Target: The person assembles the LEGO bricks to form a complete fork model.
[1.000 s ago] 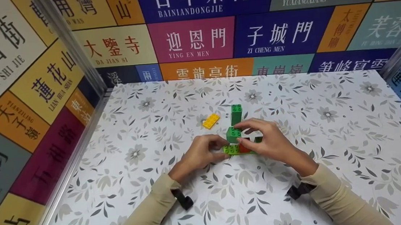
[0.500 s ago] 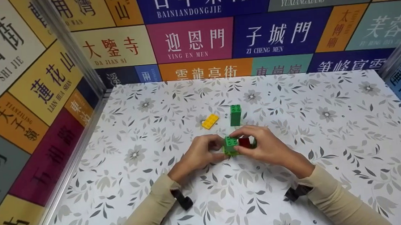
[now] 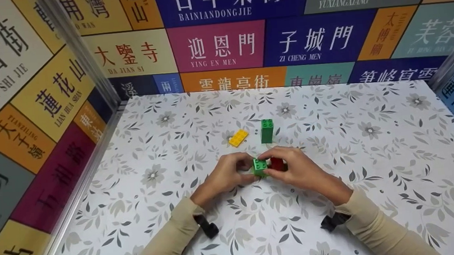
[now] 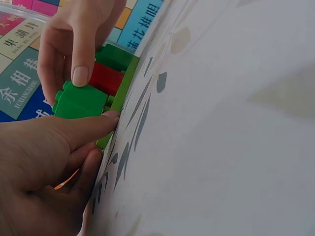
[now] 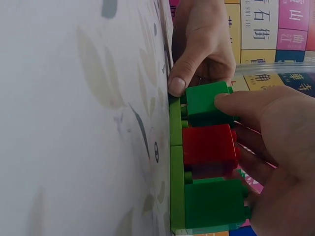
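Observation:
With thumb and fingers, my right hand (image 3: pixel 302 168) pinches a green toy brick (image 5: pixel 206 101) at the left end of a row. It sits against light green base plates (image 5: pixel 176 191), whose studs still show below it. My left hand (image 3: pixel 224 171) grips the left end of the base, its thumb low beside the green brick in the left wrist view. A red brick (image 5: pixel 209 145) stands mid-row on the base. Another green brick (image 5: pixel 215 204) occupies the other end, mostly hidden by my right hand in the head view.
Behind the hands stands a tall green brick stack (image 3: pixel 267 133). Left of that lies a flat yellow studded plate (image 3: pixel 238 138). A floral cloth (image 3: pixel 171 243) covers the table, and sign-patterned panels (image 3: pixel 220 46) rise at the back and sides.
My right hand has lowered the green brick leftward and down onto the left end of the base. My left hand stays in place.

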`<state>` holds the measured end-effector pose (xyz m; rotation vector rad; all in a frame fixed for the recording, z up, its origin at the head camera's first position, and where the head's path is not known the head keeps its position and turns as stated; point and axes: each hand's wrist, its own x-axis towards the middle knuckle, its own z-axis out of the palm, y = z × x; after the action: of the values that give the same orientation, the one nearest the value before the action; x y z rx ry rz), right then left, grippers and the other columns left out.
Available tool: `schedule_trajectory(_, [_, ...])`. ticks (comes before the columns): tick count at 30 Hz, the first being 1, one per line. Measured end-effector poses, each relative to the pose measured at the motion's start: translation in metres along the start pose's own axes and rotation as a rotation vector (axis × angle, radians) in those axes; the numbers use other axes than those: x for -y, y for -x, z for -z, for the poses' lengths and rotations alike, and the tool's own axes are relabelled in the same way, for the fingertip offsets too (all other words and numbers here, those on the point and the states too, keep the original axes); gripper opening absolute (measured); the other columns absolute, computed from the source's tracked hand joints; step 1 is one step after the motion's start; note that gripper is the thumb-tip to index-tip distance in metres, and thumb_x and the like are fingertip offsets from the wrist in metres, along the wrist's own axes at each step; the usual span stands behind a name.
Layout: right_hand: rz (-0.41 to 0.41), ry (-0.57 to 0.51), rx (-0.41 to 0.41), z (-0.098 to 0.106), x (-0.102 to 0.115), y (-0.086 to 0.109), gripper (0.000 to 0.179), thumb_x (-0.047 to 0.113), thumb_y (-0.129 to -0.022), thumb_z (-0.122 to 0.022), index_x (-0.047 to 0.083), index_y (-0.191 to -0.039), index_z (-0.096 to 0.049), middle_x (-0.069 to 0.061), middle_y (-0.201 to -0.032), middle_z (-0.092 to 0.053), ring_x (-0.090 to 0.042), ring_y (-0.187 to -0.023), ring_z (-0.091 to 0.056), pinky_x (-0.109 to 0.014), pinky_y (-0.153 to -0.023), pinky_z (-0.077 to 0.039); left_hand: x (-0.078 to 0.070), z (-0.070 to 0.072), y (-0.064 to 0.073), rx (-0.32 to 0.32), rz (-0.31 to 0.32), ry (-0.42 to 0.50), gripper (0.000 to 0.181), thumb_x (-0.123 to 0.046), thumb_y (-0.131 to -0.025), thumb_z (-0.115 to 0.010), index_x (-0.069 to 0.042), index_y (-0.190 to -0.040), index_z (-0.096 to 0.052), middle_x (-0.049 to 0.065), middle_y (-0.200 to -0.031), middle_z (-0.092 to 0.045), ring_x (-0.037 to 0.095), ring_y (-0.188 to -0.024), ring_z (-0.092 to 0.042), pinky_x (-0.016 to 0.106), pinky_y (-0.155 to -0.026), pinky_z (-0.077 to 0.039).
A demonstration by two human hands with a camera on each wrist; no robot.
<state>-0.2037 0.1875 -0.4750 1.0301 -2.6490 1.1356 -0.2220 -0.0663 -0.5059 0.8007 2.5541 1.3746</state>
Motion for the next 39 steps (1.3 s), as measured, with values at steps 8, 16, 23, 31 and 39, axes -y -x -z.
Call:
schedule_trajectory(8, [-0.028, 0.057, -0.029, -0.0032, -0.0005, 0.0006, 0.035, 0.022, -0.094, -0.087, 0.02, -0.128, -0.079, 0.001, -0.126, -0.079, -0.021, -0.114, -0.075, -0.043, -0.095, -0.062, 0.0011, -0.0008, -0.0009, 0.01, 0.006, -0.004, 0.036, -0.013, -0.085, -0.093, -0.011, -0.118, -0.079, 0.006, -0.107, -0.078, 0.018, -0.096, -0.072, 0.03, -0.087, -0.061])
schedule_trajectory(16, [-0.028, 0.105, -0.052, -0.0042, 0.0014, 0.0006, 0.033, 0.024, -0.095, -0.086, 0.02, -0.127, -0.08, 0.001, -0.122, -0.081, -0.018, -0.107, -0.075, -0.041, -0.089, -0.062, 0.0005, 0.0001, -0.0012, 0.013, 0.023, 0.012, 0.036, -0.016, -0.084, -0.094, -0.012, -0.117, -0.079, 0.002, -0.109, -0.079, 0.014, -0.098, -0.073, 0.029, -0.091, -0.063])
schedule_trajectory(23, [-0.043, 0.103, -0.016, -0.0028, 0.0037, -0.0002, 0.032, 0.029, -0.098, -0.083, 0.025, -0.13, -0.08, 0.005, -0.127, -0.079, -0.017, -0.119, -0.074, -0.044, -0.102, -0.061, -0.0001, 0.0005, -0.0005, 0.016, 0.021, 0.007, 0.035, -0.015, -0.085, -0.094, -0.013, -0.116, -0.079, 0.001, -0.107, -0.079, 0.013, -0.096, -0.072, 0.025, -0.088, -0.061])
schedule_trajectory(31, [-0.044, 0.066, -0.005, -0.0022, 0.0031, -0.0006, 0.032, 0.027, -0.1, -0.081, 0.024, -0.131, -0.08, 0.005, -0.13, -0.078, -0.017, -0.122, -0.073, -0.045, -0.106, -0.06, -0.0005, -0.0002, -0.0007, 0.013, 0.02, -0.014, 0.034, -0.015, -0.084, -0.094, -0.013, -0.115, -0.079, 0.001, -0.106, -0.078, 0.014, -0.096, -0.072, 0.026, -0.088, -0.061])
schedule_trajectory(39, [-0.009, 0.063, -0.009, -0.0047, 0.0053, -0.0022, 0.032, 0.026, -0.098, -0.083, 0.022, -0.129, -0.081, 0.004, -0.127, -0.079, -0.016, -0.119, -0.074, -0.043, -0.105, -0.061, 0.0003, 0.0, -0.0001, 0.01, 0.004, -0.017, 0.035, -0.015, -0.084, -0.093, -0.015, -0.116, -0.079, -0.002, -0.104, -0.077, 0.012, -0.094, -0.071, 0.026, -0.086, -0.06])
